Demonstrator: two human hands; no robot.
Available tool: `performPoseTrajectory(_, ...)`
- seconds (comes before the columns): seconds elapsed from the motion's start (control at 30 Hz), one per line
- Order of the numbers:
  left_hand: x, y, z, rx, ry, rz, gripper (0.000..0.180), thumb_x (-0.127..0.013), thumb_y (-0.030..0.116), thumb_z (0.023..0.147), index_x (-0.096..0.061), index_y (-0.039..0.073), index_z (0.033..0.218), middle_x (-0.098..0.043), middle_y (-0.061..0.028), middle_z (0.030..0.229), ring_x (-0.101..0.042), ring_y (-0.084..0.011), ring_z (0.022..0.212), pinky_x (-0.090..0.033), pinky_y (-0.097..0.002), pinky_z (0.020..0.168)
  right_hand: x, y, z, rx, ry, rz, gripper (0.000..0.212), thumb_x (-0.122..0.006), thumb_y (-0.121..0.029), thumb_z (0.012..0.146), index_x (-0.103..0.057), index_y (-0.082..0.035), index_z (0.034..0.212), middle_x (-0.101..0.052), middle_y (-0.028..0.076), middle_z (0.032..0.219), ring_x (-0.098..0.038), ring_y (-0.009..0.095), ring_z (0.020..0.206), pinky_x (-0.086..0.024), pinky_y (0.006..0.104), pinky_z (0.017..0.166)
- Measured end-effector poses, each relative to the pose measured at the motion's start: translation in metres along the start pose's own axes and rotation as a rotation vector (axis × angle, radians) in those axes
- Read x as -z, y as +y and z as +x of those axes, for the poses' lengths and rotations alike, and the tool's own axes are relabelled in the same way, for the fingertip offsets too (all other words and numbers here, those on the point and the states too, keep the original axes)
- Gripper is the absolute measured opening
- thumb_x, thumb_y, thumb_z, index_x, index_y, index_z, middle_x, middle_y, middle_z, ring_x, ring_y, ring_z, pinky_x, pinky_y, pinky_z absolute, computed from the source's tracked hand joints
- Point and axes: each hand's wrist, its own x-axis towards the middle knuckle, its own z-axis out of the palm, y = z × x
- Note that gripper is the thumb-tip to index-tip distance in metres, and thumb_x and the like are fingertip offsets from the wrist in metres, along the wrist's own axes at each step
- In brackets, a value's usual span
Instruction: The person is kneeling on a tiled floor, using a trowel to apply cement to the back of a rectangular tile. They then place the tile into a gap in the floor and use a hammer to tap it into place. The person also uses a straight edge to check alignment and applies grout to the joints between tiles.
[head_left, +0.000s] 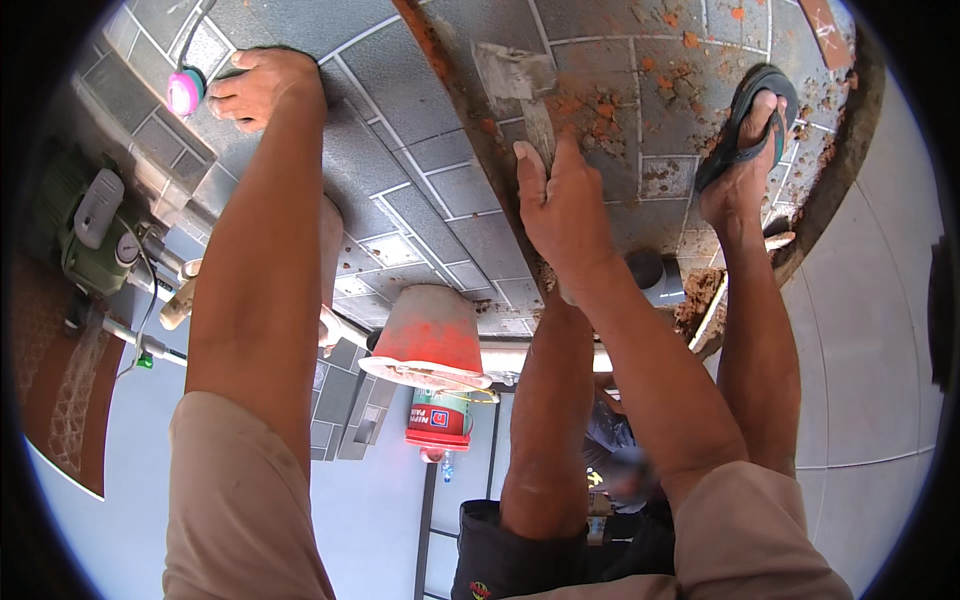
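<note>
My right hand grips the handle of a scraper. Its wide flat blade is caked with pale grey residue and lies over the dark tiles, beside a brown, dirt-covered edge. The thumb lies along the handle, with the fingers wrapped round it. My left hand rests on the grey patterned tiles at the upper left, fingers apart and holding nothing. Close to those fingertips is a round pink and green object on a dark cord. Orange crumbs and soil are scattered right of the scraper.
My sandalled foot stands on the tiles at right, near a raised curved edge. A dark pipe end sits between my legs. Lower down are a red-stained bucket and a paint pail. A green machine with a gauge is at left.
</note>
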Motion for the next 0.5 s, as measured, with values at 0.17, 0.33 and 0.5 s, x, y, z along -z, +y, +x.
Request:
performPoseTrajectory(0.17, 0.000, 0.012, -0.005, 0.044, -0.031, -0.005, 0.068, -0.041, 0.047, 0.108, -0.035, -0.002, 0.155, -0.034, -0.0250, 0.165, -0.039, -0.0352, 0.151, -0.030, -0.0508, 0.121, 0.002, 0.015, 0.023, -0.016, -0.266, 0.014, 0.043, -0.054, -0.039, 0.107, -0.061, 0.003, 0.102, -0.070, 0.034, 0.095, -0.069, 0.050, 0.089, -0.053, 0.0554, 0.079)
performPoseTrajectory(0.33, 0.003, 0.011, -0.006, 0.028, -0.018, 0.009, 0.067, -0.039, 0.046, 0.109, -0.035, -0.001, 0.156, -0.035, -0.0240, 0.164, -0.037, -0.0341, 0.152, -0.031, -0.0489, 0.122, -0.005, 0.012, 0.005, -0.044, -0.019, 0.208, 0.040, -0.061, -0.034, 0.105, -0.062, 0.006, 0.098, -0.070, 0.033, 0.088, -0.066, 0.052, 0.086, -0.050, 0.0578, 0.082)
performPoseTrajectory(0.5, 0.002, 0.000, -0.003, 0.003, -0.015, 0.068, 0.065, -0.038, 0.045, 0.108, -0.035, -0.002, 0.154, -0.036, -0.0235, 0.163, -0.037, -0.0342, 0.152, -0.032, -0.0486, 0.121, 0.003, 0.021, 0.010, -0.096, -0.257, 0.162, 0.042, -0.062, -0.035, 0.105, -0.063, 0.007, 0.101, -0.070, 0.034, 0.094, -0.063, 0.053, 0.082, -0.052, 0.0563, 0.080)
